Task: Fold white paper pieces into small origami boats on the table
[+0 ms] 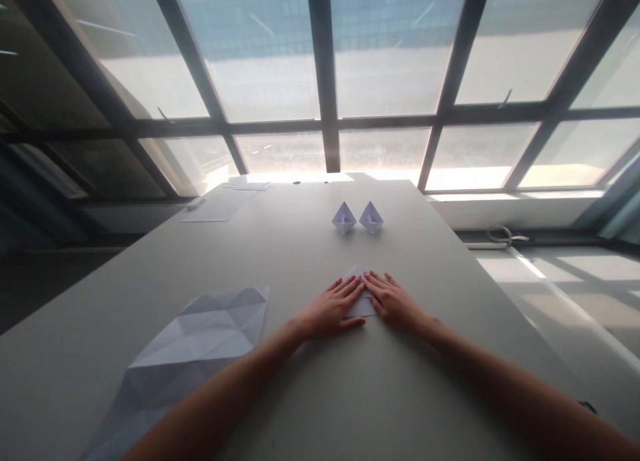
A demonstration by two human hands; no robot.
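A small folded sheet of white paper (361, 306) lies flat on the white table, its pointed top facing away from me. My left hand (336, 306) rests on its left side with the fingers stretched out. From the right, my right hand (393, 301) presses on the same paper, fingers extended and the fingertips of both hands nearly meeting near the point. Parts of the paper are hidden beneath the fingers. Farther back stand two folded paper boats, a left one (344, 218) and a right one (371, 218), side by side.
A large creased sheet of paper (200, 334) spreads over the table's left front, partly behind my left forearm. Flat white sheets (215, 206) lie at the far left corner. Tall windows (380, 54) rise beyond the table (280, 248). A coiled cable (500, 234) is at right.
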